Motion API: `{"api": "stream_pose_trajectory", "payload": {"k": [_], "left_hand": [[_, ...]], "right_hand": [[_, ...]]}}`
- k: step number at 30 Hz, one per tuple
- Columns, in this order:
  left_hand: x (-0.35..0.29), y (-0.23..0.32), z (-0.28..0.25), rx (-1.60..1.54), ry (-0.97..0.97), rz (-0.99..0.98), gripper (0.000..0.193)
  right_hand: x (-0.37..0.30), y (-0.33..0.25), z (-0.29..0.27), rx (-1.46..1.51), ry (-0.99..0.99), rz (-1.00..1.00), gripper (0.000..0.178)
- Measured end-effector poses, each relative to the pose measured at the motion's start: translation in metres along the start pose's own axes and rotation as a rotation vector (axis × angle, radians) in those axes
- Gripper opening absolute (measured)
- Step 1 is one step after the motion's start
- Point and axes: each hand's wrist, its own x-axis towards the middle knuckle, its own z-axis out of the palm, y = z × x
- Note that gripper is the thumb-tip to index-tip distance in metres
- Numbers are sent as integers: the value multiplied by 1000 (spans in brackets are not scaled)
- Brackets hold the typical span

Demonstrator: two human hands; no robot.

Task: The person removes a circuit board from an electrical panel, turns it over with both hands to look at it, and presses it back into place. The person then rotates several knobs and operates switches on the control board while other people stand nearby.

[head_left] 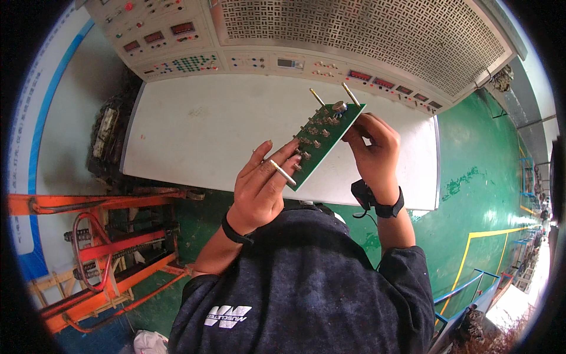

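Observation:
A green circuit board (321,147) is held tilted above the white table, its face with several metal terminals turned partly to the left. Long brass-coloured posts stick out from its corners, and a round metal part (339,107) sits near its upper end. My right hand (375,144) grips the board by its right edge, fingers partly hidden behind it. At the lower left side, my left hand (259,186) has its fingertips on the board among the terminals, with one finger raised apart. Black bands circle both wrists; a small black device (364,193) hangs at the right one.
The white table (224,130) spans the space before me. Behind it rises a control panel (247,62) with displays, knobs and a perforated metal screen (354,26). An orange metal frame (112,248) stands at the left. Green floor (471,177) with yellow lines lies to the right.

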Motion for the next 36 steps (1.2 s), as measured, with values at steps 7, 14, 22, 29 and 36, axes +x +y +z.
{"api": "stream_pose_trajectory", "payload": {"k": [7,14,22,29,36], "left_hand": [[-3,2,5,-105,41,-48,32],[-11,-3,1,-153,25,-108,33],[10,4,29,-115,-126,-225,30],[-21,-26,66,-136,-239,-231,27],[20,9,110,-350,-238,-27,27]], "right_hand": [[-2,-5,-2,-158,134,-137,15],[0,-4,12,-239,201,-215,15],[0,0,-43,-185,-244,447,17],[-29,20,-69,-98,-66,348,24],[-72,12,-102,-499,346,231,23]]}}
